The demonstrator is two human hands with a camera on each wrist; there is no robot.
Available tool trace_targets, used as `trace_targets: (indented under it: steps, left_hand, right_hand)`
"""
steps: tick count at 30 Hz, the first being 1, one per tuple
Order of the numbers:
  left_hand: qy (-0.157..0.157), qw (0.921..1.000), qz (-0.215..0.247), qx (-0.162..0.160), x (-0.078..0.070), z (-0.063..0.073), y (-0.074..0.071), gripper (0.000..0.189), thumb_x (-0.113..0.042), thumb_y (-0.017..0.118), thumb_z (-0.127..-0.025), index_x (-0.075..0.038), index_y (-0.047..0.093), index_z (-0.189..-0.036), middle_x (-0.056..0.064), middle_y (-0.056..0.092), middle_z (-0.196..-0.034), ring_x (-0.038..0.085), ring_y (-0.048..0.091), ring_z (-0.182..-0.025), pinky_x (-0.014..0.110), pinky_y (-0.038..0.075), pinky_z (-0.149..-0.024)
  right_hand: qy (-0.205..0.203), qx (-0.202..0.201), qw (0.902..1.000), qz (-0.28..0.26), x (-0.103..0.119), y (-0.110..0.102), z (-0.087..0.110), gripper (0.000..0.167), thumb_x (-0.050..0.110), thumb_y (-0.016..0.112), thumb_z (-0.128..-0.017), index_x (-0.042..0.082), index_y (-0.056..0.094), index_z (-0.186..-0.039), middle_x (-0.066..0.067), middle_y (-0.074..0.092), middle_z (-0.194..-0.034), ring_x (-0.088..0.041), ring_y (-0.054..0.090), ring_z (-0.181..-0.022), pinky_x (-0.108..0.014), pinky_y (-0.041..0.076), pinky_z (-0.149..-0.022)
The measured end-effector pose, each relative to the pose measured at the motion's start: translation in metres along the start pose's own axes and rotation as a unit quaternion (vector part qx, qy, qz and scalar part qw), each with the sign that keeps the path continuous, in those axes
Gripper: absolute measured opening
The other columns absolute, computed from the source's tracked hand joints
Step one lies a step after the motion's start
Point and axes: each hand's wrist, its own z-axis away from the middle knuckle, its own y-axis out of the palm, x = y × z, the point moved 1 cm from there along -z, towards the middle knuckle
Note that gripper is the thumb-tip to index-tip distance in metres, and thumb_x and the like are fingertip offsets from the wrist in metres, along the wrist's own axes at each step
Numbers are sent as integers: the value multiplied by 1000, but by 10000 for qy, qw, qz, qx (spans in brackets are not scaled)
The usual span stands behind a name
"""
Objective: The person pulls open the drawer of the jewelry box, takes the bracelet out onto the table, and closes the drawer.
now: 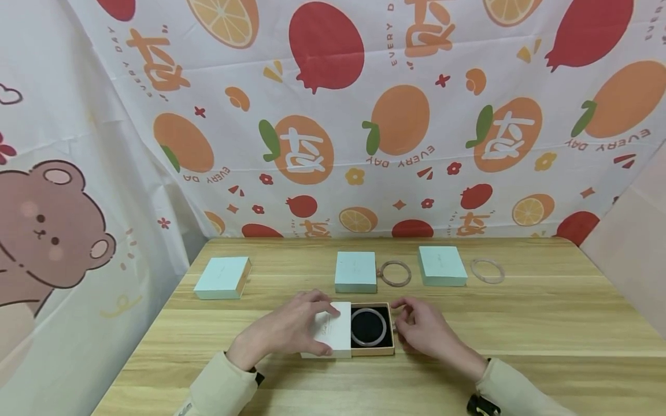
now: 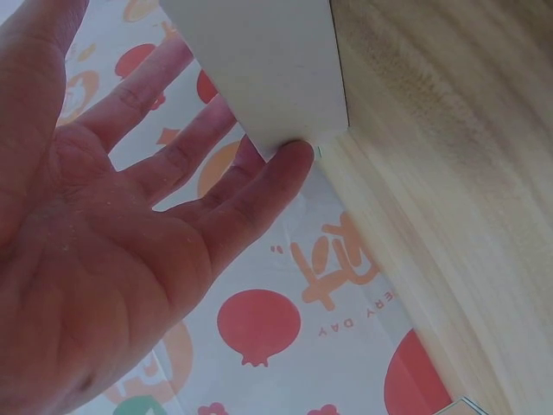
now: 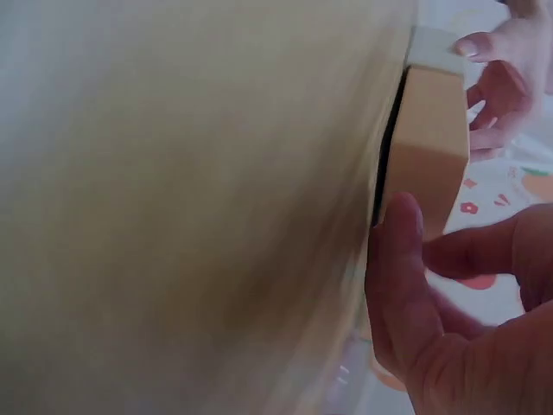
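Observation:
A bangle box lies partly slid apart on the table in the head view. Its pale sleeve (image 1: 340, 341) is to the left, and its tan drawer (image 1: 392, 341) sticks out to the right. On the drawer's black lining rests a pale round bangle (image 1: 384, 329). My left hand (image 1: 293, 326) spans the sleeve and grips it, thumb on the near side, fingers over the top and far side. In the left wrist view, a fingertip sits against the sleeve's corner. My right hand (image 1: 426, 326) is at the drawer's right end, thumb and index finger pinching at a small tab there.
Behind the hands, a light blue box (image 1: 224, 277) lies at the left, another blue box (image 1: 355, 271) in the middle, and a third blue box (image 1: 442, 266) farther right. A brownish bangle (image 1: 395, 273) and a pale bangle (image 1: 488, 271) lie beside them. A fruit-print cloth (image 1: 333, 196) hangs behind the table.

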Motion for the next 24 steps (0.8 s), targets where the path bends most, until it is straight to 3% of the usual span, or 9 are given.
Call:
trace_targets:
  steps: [3,7,10,17,24]
  left_hand:
    - [38,10000,-5,-16,0,0,-1,55,-38,90,-74,-20,71,-123,5,60,-134,28,55,-121,53,51,-102]
    - [85,9999,-18,-50,-1,0,-1,56,-38,91,-74,-19,71,-123,7,60,-133,29,55,-121,54,51,-101]
    - [98,9999,-25,-62,-1,-1,-1,56,-38,91,-74,-19,71,-123,8,60,-134,30,55,-121,54,50,-102]
    - [158,9999,-30,-62,0,-1,-1,56,-37,91,-74,-18,72,-122,8,61,-133,29,56,-121,54,50,-102]
    - [153,9999,-27,-62,0,-1,0,55,-37,91,-74,-18,72,-122,8,61,-133,30,56,-121,53,50,-102]
  right_hand:
    - [-537,-399,9928,994,4,-1,-4,22,1,65,-89,7,72,-108,5,61,-76,-4,54,-65,-22,46,-62]
    - [-772,-570,9842,1489,8,-1,-8,10,8,69,-90,12,75,-98,8,57,-72,-4,49,-65,-23,43,-64]
    - [-955,-507,9786,1748,9,0,-12,3,14,74,-91,16,75,-89,9,53,-66,-4,45,-61,-23,39,-60]
    - [-1363,-190,9608,2407,13,7,-21,18,25,81,-86,18,70,-74,12,49,-56,-1,42,-54,-21,37,-54]
    - [-1219,-2,9632,2395,19,11,-25,27,18,79,-86,16,61,-66,10,49,-56,-4,41,-49,-22,35,-50]
